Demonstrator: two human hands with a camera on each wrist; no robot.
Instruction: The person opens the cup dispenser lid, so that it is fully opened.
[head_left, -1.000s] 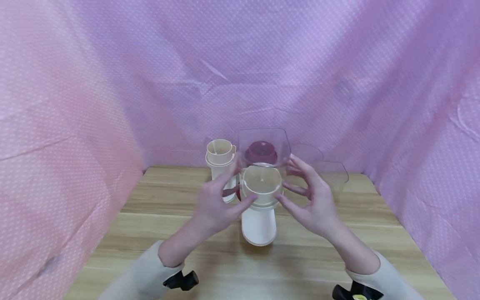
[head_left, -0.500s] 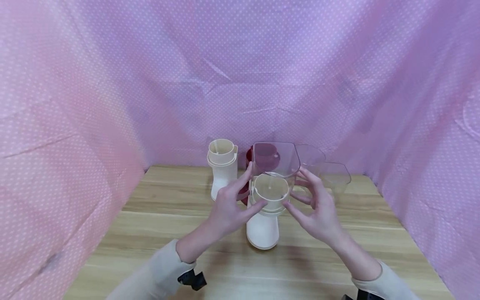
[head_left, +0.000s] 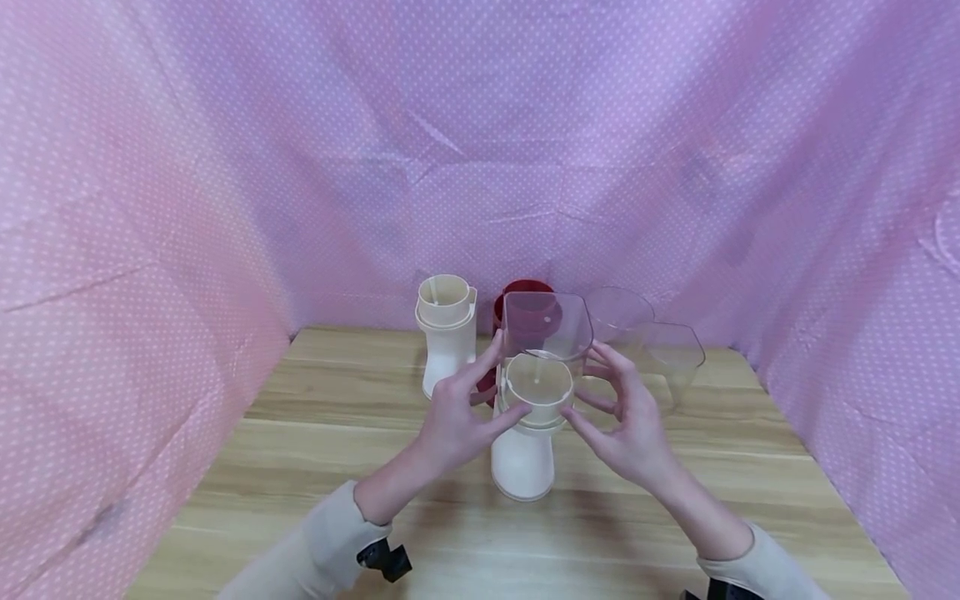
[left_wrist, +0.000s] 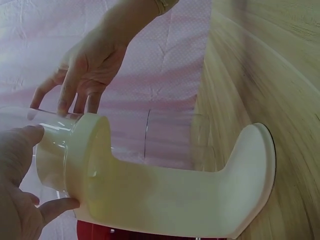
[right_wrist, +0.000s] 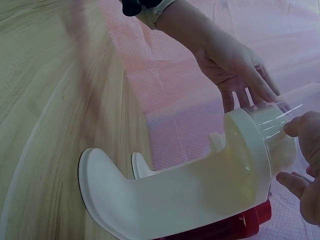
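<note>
A clear plastic container (head_left: pixel 547 321) with a rounded square rim sits over the round top of a white-and-cream dispenser stand (head_left: pixel 522 467). My left hand (head_left: pixel 459 425) grips the container's left side, thumb near the cream collar. On the opposite side my right hand (head_left: pixel 628 425) holds it with spread, bent fingers and the thumb in front. In the left wrist view the stand (left_wrist: pixel 165 200) rises from its foot to the collar, where the container's lower end meets it. The right wrist view shows the stand's foot (right_wrist: pixel 100 185) on the table.
Behind on the left stands a second white-and-cream stand (head_left: pixel 450 354). A red stand (head_left: pixel 528 286) is partly hidden behind the held container. Two more clear containers, one round-rimmed (head_left: pixel 618 323) and one squarer (head_left: pixel 675 354), stand at back right. A pink dotted curtain (head_left: pixel 480 183) surrounds the wooden table (head_left: pixel 315 467).
Both hands and the clear container have moved down and slightly right, and the container's rim sits lower over the stand's top. In the last half second the hands hardly moved.
</note>
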